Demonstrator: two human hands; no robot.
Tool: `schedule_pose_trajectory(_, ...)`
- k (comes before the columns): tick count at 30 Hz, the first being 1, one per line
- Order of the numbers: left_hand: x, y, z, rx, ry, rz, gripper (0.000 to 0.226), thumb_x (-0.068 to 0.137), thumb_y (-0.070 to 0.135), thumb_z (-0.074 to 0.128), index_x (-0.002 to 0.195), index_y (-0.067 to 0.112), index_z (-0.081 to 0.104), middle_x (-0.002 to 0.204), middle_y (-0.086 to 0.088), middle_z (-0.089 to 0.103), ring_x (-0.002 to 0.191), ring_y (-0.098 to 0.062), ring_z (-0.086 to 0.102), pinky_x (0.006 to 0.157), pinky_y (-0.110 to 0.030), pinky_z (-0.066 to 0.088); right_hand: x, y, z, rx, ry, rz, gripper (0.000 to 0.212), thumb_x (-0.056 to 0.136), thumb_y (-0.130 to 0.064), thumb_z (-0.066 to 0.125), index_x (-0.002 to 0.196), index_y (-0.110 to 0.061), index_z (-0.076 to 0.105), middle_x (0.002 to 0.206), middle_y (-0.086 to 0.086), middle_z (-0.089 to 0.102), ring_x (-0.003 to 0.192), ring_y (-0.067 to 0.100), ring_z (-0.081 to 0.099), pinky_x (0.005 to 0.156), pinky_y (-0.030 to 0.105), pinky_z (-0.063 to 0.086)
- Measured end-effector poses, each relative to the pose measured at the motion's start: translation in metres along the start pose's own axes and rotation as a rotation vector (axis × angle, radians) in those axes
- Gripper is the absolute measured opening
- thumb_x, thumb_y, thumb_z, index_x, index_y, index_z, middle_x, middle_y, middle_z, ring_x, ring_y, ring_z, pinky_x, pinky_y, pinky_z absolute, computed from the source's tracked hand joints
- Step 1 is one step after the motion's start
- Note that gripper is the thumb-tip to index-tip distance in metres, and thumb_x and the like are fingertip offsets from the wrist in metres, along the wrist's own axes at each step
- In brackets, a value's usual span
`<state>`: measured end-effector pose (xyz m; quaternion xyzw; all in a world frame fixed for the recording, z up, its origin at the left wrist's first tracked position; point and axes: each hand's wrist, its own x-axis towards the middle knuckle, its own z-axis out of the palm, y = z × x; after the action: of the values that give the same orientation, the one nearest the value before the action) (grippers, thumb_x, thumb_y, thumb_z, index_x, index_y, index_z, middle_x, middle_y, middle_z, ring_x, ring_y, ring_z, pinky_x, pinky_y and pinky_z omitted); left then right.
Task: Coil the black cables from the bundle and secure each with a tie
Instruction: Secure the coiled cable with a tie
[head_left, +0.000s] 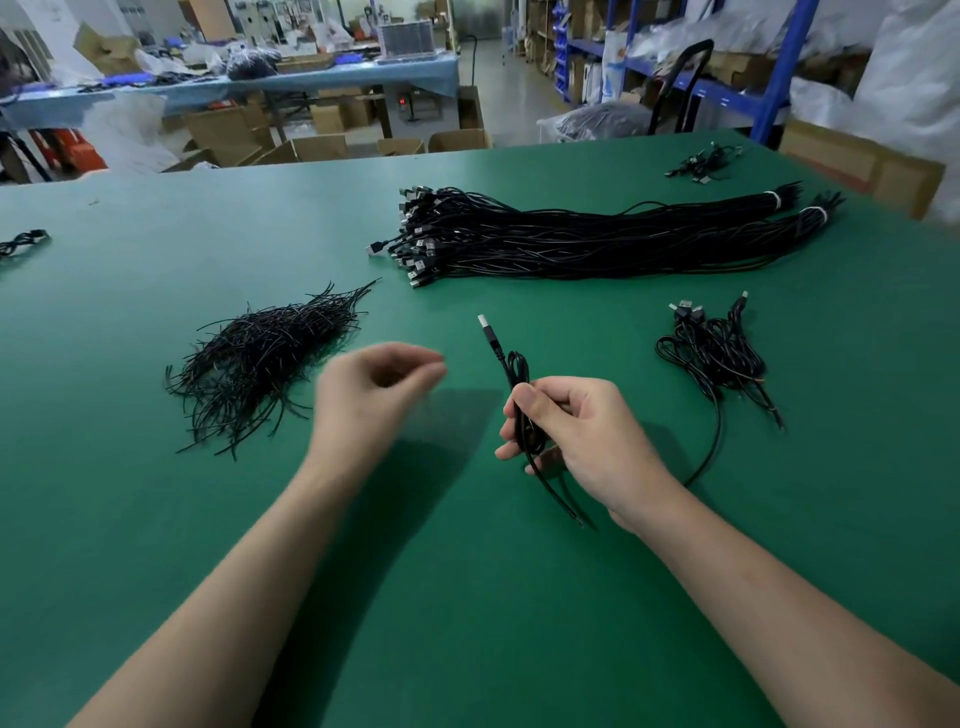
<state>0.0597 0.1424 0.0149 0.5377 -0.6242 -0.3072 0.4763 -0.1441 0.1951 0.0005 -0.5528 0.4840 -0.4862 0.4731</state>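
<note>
Nearest the camera: two bare forearms reach out over the green table (156, 312).
Right hand (576, 436): fingers and thumb clamped round a coiled cable (519, 395), loops gathered in the fist; its USB plug (485, 326) sticks up and away, and two loose tails hang below the palm toward the table.
Left hand (374, 389): blurred with motion, above the table between the held coil and the ties; thumb and forefinger pinched together. Whether a tie sits in the pinch I cannot tell.
Loose ties (260, 358): a heap of short black ties lies to the left, just beyond the left hand.
Finished coils (717, 353): a small pile of wound cables rests to the right, beyond the right hand; one strand curves from it toward the right wrist.
Bundle (597, 239): farther back, the long bundle of black cables lies across the table, plugs fanned at its left end, white bands near its right end.
Step in hand: judging by the gathered coil, winding looks complete and tying is due.
Next move: likely calls for a tie laid across the middle of the coil and twisted tight while the right hand keeps the loops from springing open.
</note>
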Motion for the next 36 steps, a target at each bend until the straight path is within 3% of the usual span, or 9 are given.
schedule_pose_trajectory(3, -0.015, 0.007, 0.027, -0.143, -0.245, -0.075, 0.003, 0.084, 0.016, 0.081, 0.086, 0.018, 0.081, 0.078, 0.002, 0.077, 0.071, -0.005, 0.068, 0.068, -0.015, 0.051, 0.0, 0.001, 0.0, -0.063, -0.008, -0.034, 0.029, 0.104, -0.03, 0.056, 0.087, -0.01, 0.067, 0.076, 0.003, 0.071, 0.068, 0.025, 0.076, 0.053, 0.035, 0.056)
schedule_pose_trajectory(8, -0.017, 0.005, 0.026, -0.285, -0.323, -0.156, 0.005, 0.088, 0.015, 0.077, 0.09, 0.013, 0.081, 0.073, 0.005, 0.073, 0.062, 0.0, 0.059, 0.057, -0.007, 0.042, 0.0, 0.002, 0.0, -0.201, 0.032, -0.079, 0.024, 0.101, -0.026, 0.06, 0.081, -0.016, 0.068, 0.072, 0.001, 0.07, 0.059, 0.018, 0.072, 0.046, 0.034, 0.056)
schedule_pose_trajectory(14, -0.017, 0.003, 0.023, -0.356, -0.435, -0.21, 0.009, 0.087, 0.021, 0.074, 0.09, 0.017, 0.081, 0.079, -0.001, 0.072, 0.065, -0.003, 0.058, 0.06, -0.013, 0.043, 0.001, 0.001, 0.0, -0.272, 0.063, -0.124, 0.024, 0.101, -0.022, 0.06, 0.08, -0.016, 0.07, 0.069, 0.001, 0.069, 0.051, 0.012, 0.064, 0.045, 0.024, 0.049)
schedule_pose_trajectory(20, -0.015, 0.002, 0.017, -0.629, -0.647, -0.321, 0.027, 0.087, 0.017, 0.065, 0.111, 0.016, 0.079, 0.099, 0.0, 0.073, 0.08, -0.006, 0.063, 0.07, -0.02, 0.051, 0.002, -0.001, -0.004, -0.229, 0.104, -0.094, 0.026, 0.102, -0.026, 0.058, 0.085, -0.013, 0.073, 0.067, 0.004, 0.069, 0.047, 0.013, 0.057, 0.046, 0.026, 0.045)
schedule_pose_trajectory(23, -0.017, 0.002, 0.017, -0.632, -0.629, -0.337, 0.026, 0.085, 0.016, 0.068, 0.109, 0.016, 0.079, 0.097, 0.0, 0.074, 0.078, -0.007, 0.064, 0.069, -0.02, 0.051, 0.001, -0.001, -0.004, -0.229, 0.111, -0.099, 0.026, 0.102, -0.026, 0.058, 0.082, -0.014, 0.071, 0.066, 0.003, 0.069, 0.045, 0.011, 0.056, 0.046, 0.024, 0.044)
schedule_pose_trajectory(26, -0.018, 0.002, 0.021, -0.519, -0.503, -0.281, 0.02, 0.08, 0.02, 0.071, 0.098, 0.02, 0.08, 0.089, -0.003, 0.075, 0.073, -0.007, 0.066, 0.07, -0.02, 0.053, 0.0, -0.002, -0.001, -0.216, 0.1, -0.122, 0.026, 0.102, -0.024, 0.059, 0.079, -0.015, 0.069, 0.067, 0.003, 0.068, 0.045, 0.007, 0.057, 0.045, 0.021, 0.043)
schedule_pose_trajectory(29, -0.019, 0.003, 0.025, -0.498, -0.443, -0.233, 0.02, 0.081, 0.023, 0.072, 0.098, 0.013, 0.074, 0.083, -0.004, 0.075, 0.072, -0.009, 0.069, 0.069, -0.02, 0.055, -0.001, -0.003, 0.002, -0.22, 0.084, -0.14, 0.026, 0.102, -0.024, 0.059, 0.08, -0.014, 0.069, 0.066, 0.003, 0.068, 0.046, 0.007, 0.058, 0.045, 0.021, 0.044)
schedule_pose_trajectory(36, -0.022, 0.005, 0.026, -0.463, -0.441, -0.196, 0.012, 0.094, 0.015, 0.07, 0.097, 0.008, 0.078, 0.091, -0.012, 0.077, 0.077, -0.014, 0.073, 0.07, -0.022, 0.056, -0.001, -0.004, 0.0, -0.26, 0.107, -0.149, 0.026, 0.101, -0.027, 0.06, 0.08, -0.014, 0.07, 0.064, 0.002, 0.069, 0.043, 0.01, 0.056, 0.046, 0.023, 0.044)
